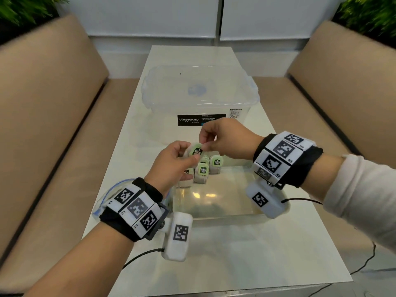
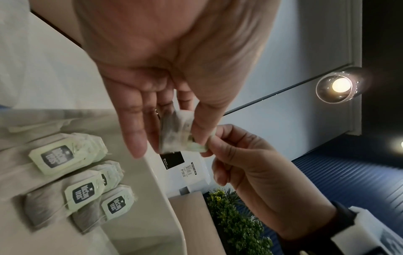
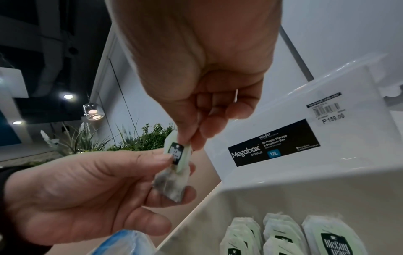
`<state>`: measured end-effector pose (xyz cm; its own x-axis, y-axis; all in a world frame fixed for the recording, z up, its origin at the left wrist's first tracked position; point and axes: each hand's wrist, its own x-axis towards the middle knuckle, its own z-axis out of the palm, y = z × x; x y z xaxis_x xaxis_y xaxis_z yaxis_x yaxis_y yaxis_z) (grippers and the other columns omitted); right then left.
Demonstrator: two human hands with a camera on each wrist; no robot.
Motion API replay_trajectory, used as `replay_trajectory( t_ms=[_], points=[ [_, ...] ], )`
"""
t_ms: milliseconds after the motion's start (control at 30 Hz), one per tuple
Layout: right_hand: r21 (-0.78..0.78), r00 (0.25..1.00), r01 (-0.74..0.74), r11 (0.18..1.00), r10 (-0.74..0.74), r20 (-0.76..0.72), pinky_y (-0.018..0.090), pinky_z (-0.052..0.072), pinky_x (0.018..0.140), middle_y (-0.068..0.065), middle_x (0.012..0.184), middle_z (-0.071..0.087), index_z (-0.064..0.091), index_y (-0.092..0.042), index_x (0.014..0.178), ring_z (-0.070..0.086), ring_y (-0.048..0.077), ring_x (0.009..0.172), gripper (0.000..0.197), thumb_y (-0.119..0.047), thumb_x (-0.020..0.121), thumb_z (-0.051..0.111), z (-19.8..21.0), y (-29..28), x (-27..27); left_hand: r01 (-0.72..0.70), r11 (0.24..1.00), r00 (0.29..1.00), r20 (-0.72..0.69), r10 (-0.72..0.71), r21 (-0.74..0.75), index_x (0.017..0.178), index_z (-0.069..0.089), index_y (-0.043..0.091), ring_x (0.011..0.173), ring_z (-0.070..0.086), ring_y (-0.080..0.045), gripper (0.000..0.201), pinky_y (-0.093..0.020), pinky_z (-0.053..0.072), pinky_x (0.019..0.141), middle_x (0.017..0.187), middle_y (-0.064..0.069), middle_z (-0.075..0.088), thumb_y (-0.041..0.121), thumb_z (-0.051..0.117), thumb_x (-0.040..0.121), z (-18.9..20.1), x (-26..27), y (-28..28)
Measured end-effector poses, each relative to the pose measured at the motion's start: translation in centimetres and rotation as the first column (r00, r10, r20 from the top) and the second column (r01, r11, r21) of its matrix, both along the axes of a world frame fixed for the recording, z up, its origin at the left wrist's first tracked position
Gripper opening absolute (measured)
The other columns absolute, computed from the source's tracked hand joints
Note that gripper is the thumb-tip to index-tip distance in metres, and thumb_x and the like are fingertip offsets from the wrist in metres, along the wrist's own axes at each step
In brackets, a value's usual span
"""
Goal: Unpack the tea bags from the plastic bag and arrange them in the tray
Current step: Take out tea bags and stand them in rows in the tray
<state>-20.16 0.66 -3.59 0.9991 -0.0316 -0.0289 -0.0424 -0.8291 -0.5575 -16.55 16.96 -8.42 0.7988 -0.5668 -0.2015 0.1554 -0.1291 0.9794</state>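
Observation:
One tea bag [image 1: 195, 151] with a green tag is held between both hands above the far left corner of the clear tray [image 1: 216, 202]. My left hand [image 1: 188, 156] pinches the pouch [image 2: 175, 132] between thumb and fingers. My right hand [image 1: 205, 144] pinches its green tag [image 3: 176, 151] from above. Several tea bags [image 1: 206, 168] stand in rows at the tray's far end, also seen in the left wrist view [image 2: 74, 174] and right wrist view [image 3: 283, 238]. The plastic bag [image 1: 102, 198] with a blue zip lies under my left wrist, mostly hidden.
A clear Megabox storage box [image 1: 201, 93] stands just beyond the tray on the narrow white table [image 1: 246, 254]. Beige benches [image 1: 49, 103] flank the table on both sides. Cables trail from both wrist cameras across the table's near part.

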Motion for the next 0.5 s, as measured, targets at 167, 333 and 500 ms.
replay_trajectory(
  t_ms=[167, 333, 500],
  points=[
    [0.086, 1.000, 0.013, 0.996, -0.013, 0.000, 0.007, 0.042, 0.048, -0.008, 0.073, 0.059, 0.059, -0.021, 0.079, 0.050, -0.009, 0.047, 0.015, -0.011, 0.082, 0.070, 0.1, -0.9, -0.6, 0.022, 0.999, 1.000, 0.019, -0.023, 0.042, 0.083, 0.064, 0.018, 0.074, 0.066, -0.006, 0.004, -0.024, 0.056, 0.061, 0.084, 0.000, 0.066, 0.018, 0.063, 0.087, 0.2, -0.2, -0.5],
    [-0.039, 0.998, 0.048, 0.998, -0.050, -0.035, 0.006, 0.039, 0.052, -0.004, 0.078, 0.065, 0.068, -0.017, 0.081, 0.054, -0.006, 0.055, 0.007, -0.014, 0.078, 0.074, 0.1, -1.9, -0.9, 0.038, 0.987, 0.992, 0.116, -0.057, 0.159, 0.098, 0.067, 0.024, 0.087, 0.065, -0.009, 0.018, -0.028, 0.053, 0.071, 0.101, 0.007, 0.069, 0.014, 0.068, 0.082, -0.2, 0.0, -0.2],
    [-0.304, 0.972, 0.045, 0.952, -0.112, -0.208, 0.025, 0.047, 0.070, -0.006, 0.076, 0.064, 0.072, -0.020, 0.081, 0.059, 0.012, 0.076, 0.006, -0.019, 0.076, 0.075, -1.9, -3.0, -0.1, -0.036, 0.941, 0.959, 0.276, -0.062, 0.337, 0.100, 0.064, 0.023, 0.074, 0.059, -0.013, 0.029, -0.028, 0.049, 0.077, 0.100, 0.008, 0.062, 0.005, 0.069, 0.078, -0.8, 1.1, 0.8]
  ],
)
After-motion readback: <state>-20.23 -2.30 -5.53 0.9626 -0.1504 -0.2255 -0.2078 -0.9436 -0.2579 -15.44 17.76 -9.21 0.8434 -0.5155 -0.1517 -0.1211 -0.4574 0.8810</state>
